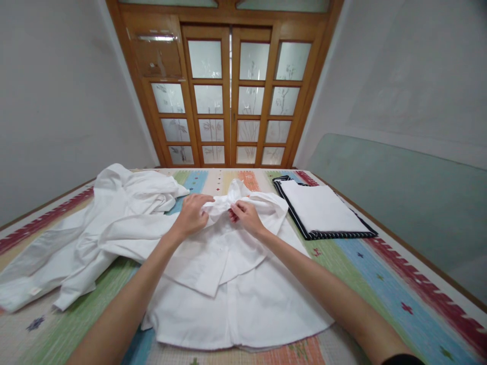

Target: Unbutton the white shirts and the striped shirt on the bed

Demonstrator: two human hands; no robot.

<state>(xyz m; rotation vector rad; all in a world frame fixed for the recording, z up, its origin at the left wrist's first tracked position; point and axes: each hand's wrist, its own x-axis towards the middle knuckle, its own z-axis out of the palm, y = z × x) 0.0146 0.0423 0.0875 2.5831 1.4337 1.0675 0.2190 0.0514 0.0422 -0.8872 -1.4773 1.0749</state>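
Observation:
A white shirt [243,309] lies spread in front of me, its collar [236,190] at the far end and its front panels partly folded over. My right hand [246,217] is closed in a pinch on the shirt cloth just below the collar. Beside it, my left hand [193,215] rests by the collar's left side, thumb and forefinger apart in a curve. Whether the left fingertips touch the cloth is hard to make out.
To the left lies a crumpled white garment [114,223]. A flat stack with a folded white cloth [321,205] over a black striped cloth [342,235] sits at the right. The surface wears a colourful striped cover [380,274]. Wooden glass-paned doors [230,96] stand beyond.

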